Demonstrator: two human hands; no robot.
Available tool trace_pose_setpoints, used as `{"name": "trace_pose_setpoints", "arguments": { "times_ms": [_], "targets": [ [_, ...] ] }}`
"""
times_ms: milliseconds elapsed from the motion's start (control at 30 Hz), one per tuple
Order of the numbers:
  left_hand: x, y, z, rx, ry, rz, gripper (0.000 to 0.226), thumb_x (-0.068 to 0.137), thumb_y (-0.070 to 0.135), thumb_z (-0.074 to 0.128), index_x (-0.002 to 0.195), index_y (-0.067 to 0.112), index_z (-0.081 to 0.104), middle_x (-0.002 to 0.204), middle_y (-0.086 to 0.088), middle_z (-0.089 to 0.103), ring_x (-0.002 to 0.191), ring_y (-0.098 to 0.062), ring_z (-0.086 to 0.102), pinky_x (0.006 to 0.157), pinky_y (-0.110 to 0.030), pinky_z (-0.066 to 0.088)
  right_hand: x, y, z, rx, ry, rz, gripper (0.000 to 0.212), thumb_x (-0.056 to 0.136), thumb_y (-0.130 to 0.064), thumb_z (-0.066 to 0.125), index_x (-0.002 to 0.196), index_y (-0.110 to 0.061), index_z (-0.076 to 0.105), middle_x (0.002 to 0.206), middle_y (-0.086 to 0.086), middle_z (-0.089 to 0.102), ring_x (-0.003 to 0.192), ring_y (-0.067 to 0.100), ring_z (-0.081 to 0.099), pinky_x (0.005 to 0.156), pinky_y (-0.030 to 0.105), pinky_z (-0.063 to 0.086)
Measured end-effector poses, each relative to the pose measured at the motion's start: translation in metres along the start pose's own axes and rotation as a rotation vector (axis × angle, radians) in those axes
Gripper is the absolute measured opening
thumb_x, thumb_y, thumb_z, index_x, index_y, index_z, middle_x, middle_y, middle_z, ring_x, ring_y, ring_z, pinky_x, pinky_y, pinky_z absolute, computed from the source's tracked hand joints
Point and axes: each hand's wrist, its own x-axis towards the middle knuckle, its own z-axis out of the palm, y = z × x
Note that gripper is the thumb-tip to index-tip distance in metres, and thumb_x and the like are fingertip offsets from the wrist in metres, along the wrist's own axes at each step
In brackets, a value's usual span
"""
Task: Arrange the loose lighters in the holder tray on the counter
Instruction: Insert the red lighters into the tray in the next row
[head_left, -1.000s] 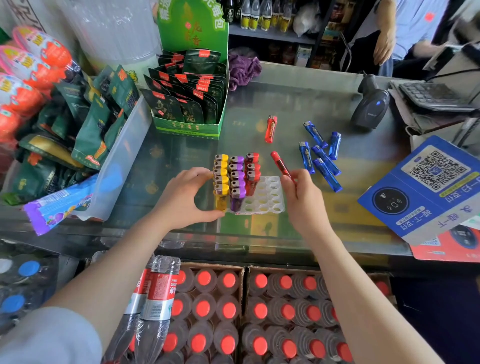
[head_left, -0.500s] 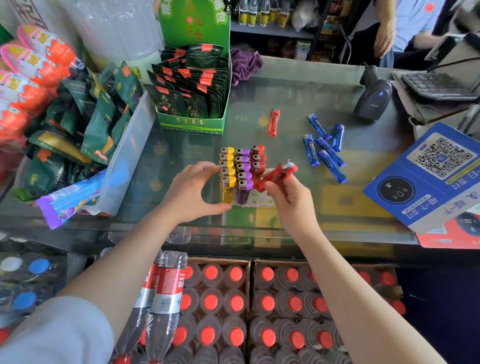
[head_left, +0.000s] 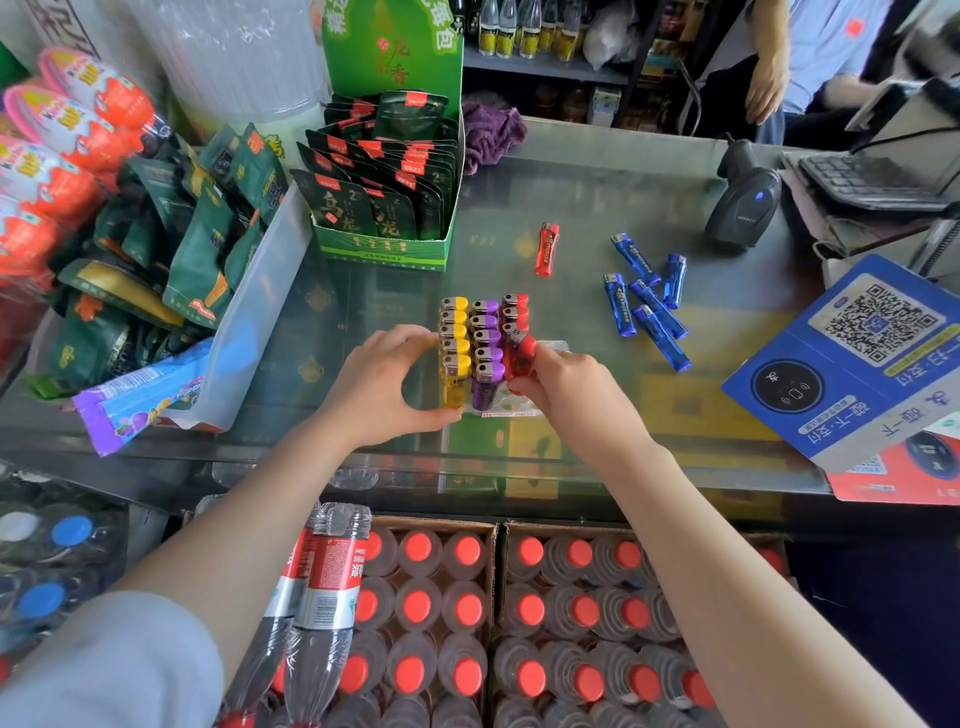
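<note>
The clear holder tray (head_left: 524, 410) stands on the glass counter with a row of yellow lighters (head_left: 455, 343), a row of purple lighters (head_left: 487, 345) and some red ones (head_left: 515, 312) upright in it. My left hand (head_left: 382, 387) grips the tray's left side, thumb at its front corner. My right hand (head_left: 576, 395) pinches a red lighter (head_left: 521, 356) upright at the near end of the red row. Another red lighter (head_left: 547, 249) lies loose farther back. Several blue lighters (head_left: 649, 301) lie loose to the right.
A green box of tea packets (head_left: 387, 208) stands behind the tray. Snack bags fill a clear bin (head_left: 249, 317) at left. A barcode scanner (head_left: 743, 202) and a blue QR card (head_left: 852, 358) are at right. Crates of bottles (head_left: 467, 613) sit below the counter. A person stands at the far right.
My right hand carried the red lighter from beside the tray, turned it upright and brought it down to the red row. My left hand stayed on the tray.
</note>
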Motion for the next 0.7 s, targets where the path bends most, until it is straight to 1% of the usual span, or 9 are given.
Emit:
{"name": "trace_pose_setpoints", "arguments": {
  "times_ms": [167,300,367,433,500,533,567,633,700],
  "targets": [
    [0.001,0.002,0.0,-0.001,0.008,0.004,0.072,0.066,0.052,0.07,0.127,0.025,0.044,0.133,0.006,0.043,0.119,-0.016,0.037,0.099,-0.04,0.032,-0.002,0.005,0.004,0.129,0.075,-0.001,0.026,0.086,-0.025,0.06,0.089,0.001,0.056,0.078,0.019,0.067,0.067,0.04,0.059,0.06,0.045,0.05],
    [0.001,0.001,0.0,-0.005,0.008,0.007,0.071,0.066,0.053,0.07,0.126,0.024,0.045,0.133,0.006,0.043,0.119,-0.016,0.037,0.098,-0.041,0.032,-0.007,0.002,0.014,0.171,0.147,0.012,0.025,0.085,-0.025,0.061,0.085,-0.001,0.054,0.074,0.014,0.068,0.063,0.037,0.06,0.055,0.044,0.05],
    [0.001,0.001,0.0,-0.006,0.008,0.007,0.072,0.066,0.052,0.07,0.126,0.024,0.045,0.133,0.005,0.043,0.119,-0.016,0.037,0.098,-0.041,0.032,-0.007,0.0,0.017,0.137,0.153,0.018,0.026,0.086,-0.027,0.06,0.086,-0.002,0.054,0.073,0.014,0.067,0.061,0.038,0.059,0.052,0.043,0.05],
    [0.001,0.001,0.0,-0.002,0.006,0.007,0.072,0.066,0.052,0.071,0.127,0.025,0.044,0.133,0.005,0.043,0.119,-0.016,0.037,0.098,-0.041,0.032,-0.006,-0.001,0.014,0.055,0.164,0.018,0.028,0.085,-0.03,0.06,0.085,-0.003,0.056,0.069,0.014,0.066,0.059,0.037,0.057,0.048,0.036,0.046],
    [0.002,0.001,0.001,-0.006,0.005,0.007,0.071,0.066,0.052,0.07,0.126,0.025,0.045,0.133,0.005,0.043,0.119,-0.016,0.038,0.099,-0.042,0.033,-0.003,-0.002,0.009,-0.1,0.21,-0.036,0.027,0.079,-0.03,0.067,0.075,-0.005,0.059,0.056,0.011,0.062,0.049,0.033,0.055,0.044,0.026,0.033],
    [0.001,0.0,0.001,-0.009,0.004,0.006,0.071,0.066,0.054,0.069,0.126,0.026,0.045,0.133,0.005,0.044,0.118,-0.016,0.038,0.099,-0.043,0.034,-0.001,-0.003,0.006,-0.164,0.228,-0.057,0.026,0.077,-0.029,0.069,0.073,-0.005,0.059,0.054,0.01,0.061,0.047,0.033,0.055,0.046,0.025,0.029],
    [0.001,-0.001,0.001,-0.01,0.003,0.007,0.071,0.065,0.056,0.068,0.125,0.026,0.045,0.133,0.006,0.044,0.118,-0.016,0.038,0.099,-0.043,0.034,0.001,-0.006,0.001,-0.184,0.19,-0.046,0.026,0.079,-0.03,0.067,0.076,-0.005,0.06,0.059,0.01,0.063,0.051,0.033,0.057,0.048,0.026,0.029],
    [0.001,-0.001,0.0,-0.007,-0.002,0.005,0.072,0.064,0.059,0.064,0.125,0.028,0.045,0.133,0.006,0.043,0.119,-0.017,0.037,0.099,-0.043,0.033,0.005,-0.007,-0.006,-0.106,0.025,0.023,0.027,0.087,-0.035,0.057,0.089,-0.008,0.061,0.074,0.009,0.064,0.066,0.035,0.057,0.054,0.028,0.033],
    [0.001,-0.001,0.0,-0.01,-0.004,0.002,0.072,0.064,0.058,0.064,0.126,0.028,0.044,0.133,0.006,0.043,0.119,-0.016,0.037,0.099,-0.043,0.033,0.009,-0.001,-0.011,-0.016,-0.059,0.05,0.027,0.087,-0.037,0.057,0.091,-0.011,0.063,0.07,0.006,0.059,0.064,0.032,0.051,0.057,0.029,0.035]
  ]
}}
